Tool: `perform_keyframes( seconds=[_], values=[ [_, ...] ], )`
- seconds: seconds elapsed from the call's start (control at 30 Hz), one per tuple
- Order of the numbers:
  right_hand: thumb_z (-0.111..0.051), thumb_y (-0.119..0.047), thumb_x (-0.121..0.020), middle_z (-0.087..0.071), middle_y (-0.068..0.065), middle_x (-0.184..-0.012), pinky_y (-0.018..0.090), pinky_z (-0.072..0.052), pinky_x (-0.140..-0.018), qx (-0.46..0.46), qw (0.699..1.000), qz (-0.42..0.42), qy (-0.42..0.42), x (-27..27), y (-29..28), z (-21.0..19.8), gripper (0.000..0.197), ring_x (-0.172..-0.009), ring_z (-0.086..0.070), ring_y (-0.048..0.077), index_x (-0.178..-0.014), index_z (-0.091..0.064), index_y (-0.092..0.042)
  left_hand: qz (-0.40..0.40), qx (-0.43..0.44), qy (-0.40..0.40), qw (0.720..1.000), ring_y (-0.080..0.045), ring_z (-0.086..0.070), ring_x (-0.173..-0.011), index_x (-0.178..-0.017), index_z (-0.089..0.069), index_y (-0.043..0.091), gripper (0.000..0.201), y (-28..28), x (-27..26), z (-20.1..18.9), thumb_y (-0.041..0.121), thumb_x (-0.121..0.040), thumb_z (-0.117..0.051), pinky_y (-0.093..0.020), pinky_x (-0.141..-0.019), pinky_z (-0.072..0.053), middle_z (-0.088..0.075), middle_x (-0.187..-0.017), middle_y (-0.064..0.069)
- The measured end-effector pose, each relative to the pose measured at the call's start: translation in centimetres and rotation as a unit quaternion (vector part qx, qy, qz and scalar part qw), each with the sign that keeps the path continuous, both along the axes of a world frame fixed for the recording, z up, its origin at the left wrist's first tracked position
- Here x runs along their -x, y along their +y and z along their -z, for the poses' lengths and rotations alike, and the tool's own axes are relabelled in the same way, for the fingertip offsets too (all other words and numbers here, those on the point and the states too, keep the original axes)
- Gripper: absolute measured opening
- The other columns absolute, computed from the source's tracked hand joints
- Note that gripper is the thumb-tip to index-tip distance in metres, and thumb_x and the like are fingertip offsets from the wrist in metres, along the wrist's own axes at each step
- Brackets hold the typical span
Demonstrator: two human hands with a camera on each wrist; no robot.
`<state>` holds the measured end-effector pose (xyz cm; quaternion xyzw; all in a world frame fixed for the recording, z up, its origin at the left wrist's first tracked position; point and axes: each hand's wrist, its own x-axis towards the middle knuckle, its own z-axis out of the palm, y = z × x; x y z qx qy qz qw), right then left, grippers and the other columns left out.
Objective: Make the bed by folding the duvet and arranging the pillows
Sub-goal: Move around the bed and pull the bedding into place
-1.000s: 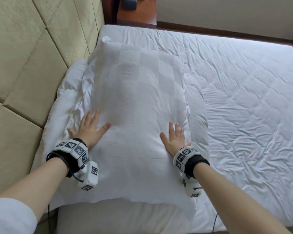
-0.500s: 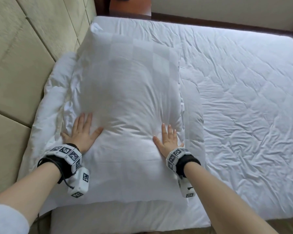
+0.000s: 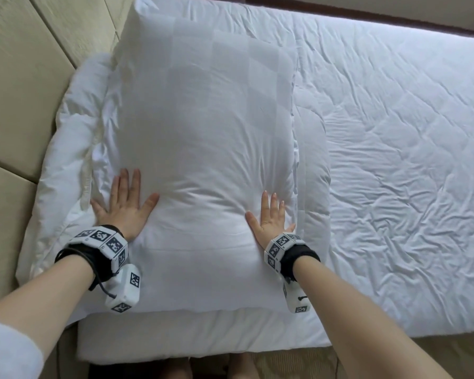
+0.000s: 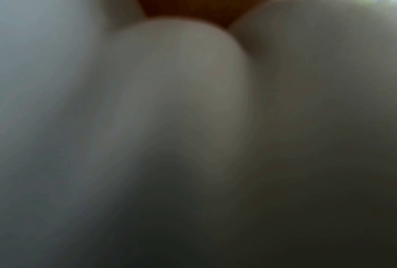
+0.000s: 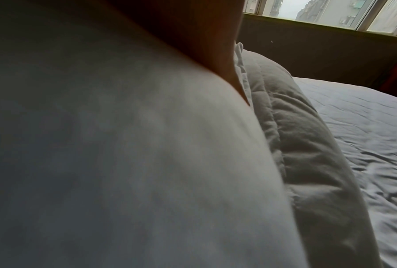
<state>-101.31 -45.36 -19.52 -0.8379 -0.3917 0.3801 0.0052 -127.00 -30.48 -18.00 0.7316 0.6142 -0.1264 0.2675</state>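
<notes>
A white checked pillow (image 3: 203,127) lies lengthwise on top of the folded white duvet (image 3: 311,165), against the headboard at the left of the bed. My left hand (image 3: 125,202) presses flat on the pillow's near left part, fingers straight and spread. My right hand (image 3: 270,217) presses flat on its near right part, fingers straight. The right wrist view shows the pillow (image 5: 124,163) close up, with the folded duvet (image 5: 307,145) beside it. The left wrist view is a blur of white cloth (image 4: 169,90).
A padded beige headboard (image 3: 25,105) stands along the left. The white quilted mattress cover (image 3: 408,160) spreads to the right. A dark wooden baseboard (image 3: 367,15) runs beyond the bed's far side. A window (image 5: 330,12) shows in the right wrist view.
Both hands have stayed flat on the pillow at about the same places. The head camera has tilted down and closer, so the bed's near edge now shows.
</notes>
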Motion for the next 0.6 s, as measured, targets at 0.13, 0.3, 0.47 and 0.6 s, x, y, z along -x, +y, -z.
perform_keyframes(
  seconds=[0.13,0.3,0.47,0.6],
  values=[
    [-0.025,-0.062,-0.091,0.023,-0.007,-0.155,0.062,0.003,-0.113,0.003,1.000,-0.002,0.017,-0.4,0.1,0.0,0.074,-0.144,0.021,0.018,-0.146,0.016,-0.036,0.001,0.004,0.002,1.000,-0.008,0.015,-0.146,-0.147,0.014,0.037,0.069,0.0,0.0,-0.8,0.063,-0.090,-0.016,-0.059,-0.113,0.010,0.020,-0.157,0.012],
    [-0.027,-0.064,-0.089,0.021,-0.006,-0.156,0.062,0.001,-0.113,-0.029,0.999,-0.021,-0.033,-2.1,2.9,-4.6,0.074,-0.145,0.017,0.022,-0.146,0.013,-0.038,0.003,-0.019,-0.013,1.000,-0.017,0.015,-0.147,-0.147,0.010,0.040,0.072,1.8,-0.9,-4.7,0.069,-0.086,-0.015,-0.059,-0.113,0.011,0.018,-0.158,0.005],
    [-0.028,-0.067,-0.087,0.023,-0.006,-0.156,0.064,-0.003,-0.111,-0.085,0.990,-0.102,-0.054,-0.6,8.2,-10.1,0.077,-0.145,0.016,0.022,-0.145,0.015,-0.040,0.022,-0.050,-0.051,0.997,-0.018,0.021,-0.146,-0.146,0.011,0.040,0.074,4.0,-4.6,-8.6,0.067,-0.087,-0.023,-0.062,-0.111,0.010,0.022,-0.157,0.006],
    [-0.034,-0.072,-0.082,0.027,-0.007,-0.154,0.072,-0.001,-0.105,-0.068,0.981,-0.175,-0.050,1.4,11.2,-10.3,0.085,-0.144,0.022,0.024,-0.143,0.018,-0.044,0.009,-0.004,-0.058,0.998,-0.025,0.022,-0.145,-0.144,0.012,0.046,0.079,4.8,-5.7,-7.3,0.073,-0.082,-0.029,-0.062,-0.112,0.006,0.025,-0.156,0.007]
  ],
)
